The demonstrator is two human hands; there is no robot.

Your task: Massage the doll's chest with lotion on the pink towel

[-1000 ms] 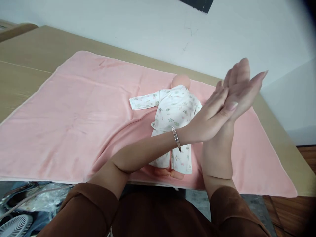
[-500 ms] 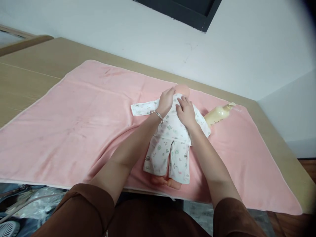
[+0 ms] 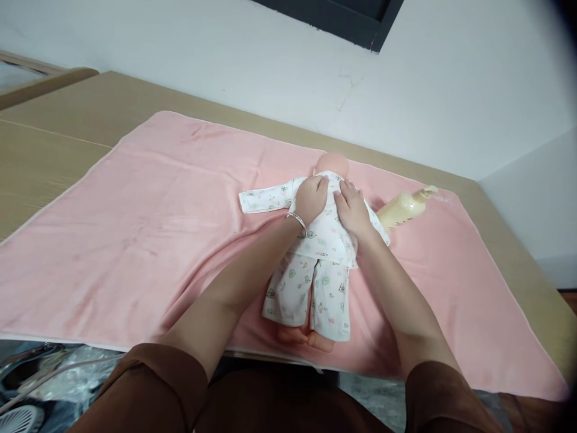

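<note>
A baby doll (image 3: 331, 163) in a white printed top and trousers (image 3: 315, 288) lies face down on a pink towel (image 3: 148, 222), head toward the wall, feet near the table's front edge. My left hand (image 3: 312, 198), with a silver bangle on the wrist, rests flat on the doll's upper back. Beside it my right hand (image 3: 352, 207) lies flat on the back as well. Both hands have their fingers stretched out and hold nothing. The doll's left sleeve is spread out to the left.
A cream pump bottle (image 3: 403, 209) lies on the towel just right of the doll. The towel covers a wooden table (image 3: 49, 138) against a white wall. A dark frame hangs above. Below the table's front edge at left are a fan and plastic wrap.
A second ago my palms were pressed together in the air above the doll. They came down onto its back near the neck and have since slid slightly down the back.
</note>
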